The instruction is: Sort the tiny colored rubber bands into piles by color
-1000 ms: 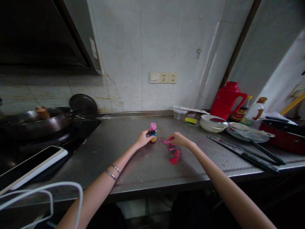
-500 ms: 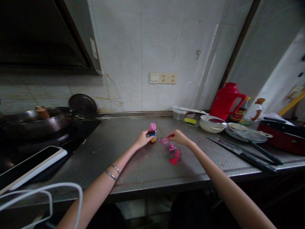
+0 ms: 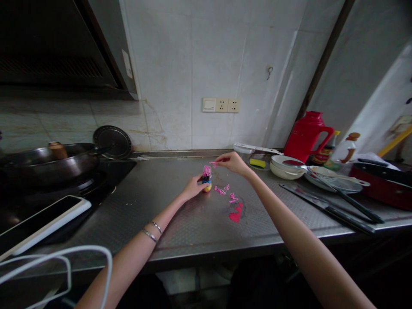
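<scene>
My left hand (image 3: 193,188) is closed around a small clear jar (image 3: 206,182) standing on the steel counter (image 3: 180,223). Layers of yellow, blue, black and pink show inside the jar, with thin pink strands at its top. Just above and right of its mouth, my right hand (image 3: 232,163) pinches a thin pink strand (image 3: 213,163). More loose pink strands (image 3: 220,190) and a small pink clump (image 3: 233,198) lie on the counter to the right of the jar. Nearer to me is a flat red piece (image 3: 236,213) with an uneven edge.
At right stand stacked white bowls (image 3: 286,167), a long knife (image 3: 325,208), a red thermos jug (image 3: 307,137) and a red pot (image 3: 383,182). A yellow sponge (image 3: 257,163) lies behind my right hand. Leftward are a wok (image 3: 64,165) and a white-edged device (image 3: 48,223).
My right hand has risen from the counter and moved away from me toward the jar's mouth, bringing a pink strand along. My left hand and the jar have stayed in place.
</scene>
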`<action>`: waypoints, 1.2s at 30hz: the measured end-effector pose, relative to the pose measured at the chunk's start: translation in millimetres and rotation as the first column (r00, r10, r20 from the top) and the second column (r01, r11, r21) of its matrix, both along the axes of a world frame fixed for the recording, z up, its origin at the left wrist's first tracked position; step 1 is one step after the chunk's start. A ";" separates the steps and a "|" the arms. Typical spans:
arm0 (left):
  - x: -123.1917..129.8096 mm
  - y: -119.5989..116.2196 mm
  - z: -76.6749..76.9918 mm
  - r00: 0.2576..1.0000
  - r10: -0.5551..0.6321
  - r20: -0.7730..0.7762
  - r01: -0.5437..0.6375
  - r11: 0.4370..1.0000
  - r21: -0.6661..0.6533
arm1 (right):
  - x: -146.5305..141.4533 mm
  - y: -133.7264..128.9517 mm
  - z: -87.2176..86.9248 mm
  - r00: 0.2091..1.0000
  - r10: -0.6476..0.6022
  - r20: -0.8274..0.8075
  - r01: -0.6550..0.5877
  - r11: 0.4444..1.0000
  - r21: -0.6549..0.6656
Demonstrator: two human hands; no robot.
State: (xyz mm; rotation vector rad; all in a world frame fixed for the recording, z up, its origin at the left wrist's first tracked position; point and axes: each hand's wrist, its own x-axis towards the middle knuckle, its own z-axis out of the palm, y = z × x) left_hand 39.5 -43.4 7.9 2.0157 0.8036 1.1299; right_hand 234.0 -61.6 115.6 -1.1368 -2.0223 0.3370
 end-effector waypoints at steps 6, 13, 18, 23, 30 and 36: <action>0.1 0.8 -0.2 1.000 0.026 -0.016 -0.026 1.000 -0.005 | -21.7 9.4 -1.3 0.995 -0.019 0.098 0.008 0.994 0.105; -0.5 0.1 0.7 0.999 0.012 -0.031 -0.011 1.000 0.015 | -28.7 7.2 -12.0 0.983 -0.045 0.179 0.016 0.987 0.159; 0.0 0.8 0.1 0.999 0.033 -0.032 -0.033 0.999 0.004 | -28.7 8.0 -11.4 0.976 -0.034 0.214 0.002 0.989 0.150; 0.4 1.3 -0.4 0.999 0.035 -0.031 -0.035 0.999 -0.002 | -27.1 9.5 -13.8 0.968 -0.003 0.250 -0.043 0.983 0.178; -0.3 2.7 -2.1 0.999 0.032 -0.040 -0.031 0.999 0.024 | -31.3 6.4 -14.8 0.964 -0.023 0.263 -0.031 0.980 0.199; -0.6 1.0 -1.4 0.999 0.037 -0.038 -0.036 0.999 0.022 | -37.8 7.4 -12.8 0.959 -0.049 0.280 0.012 0.991 0.132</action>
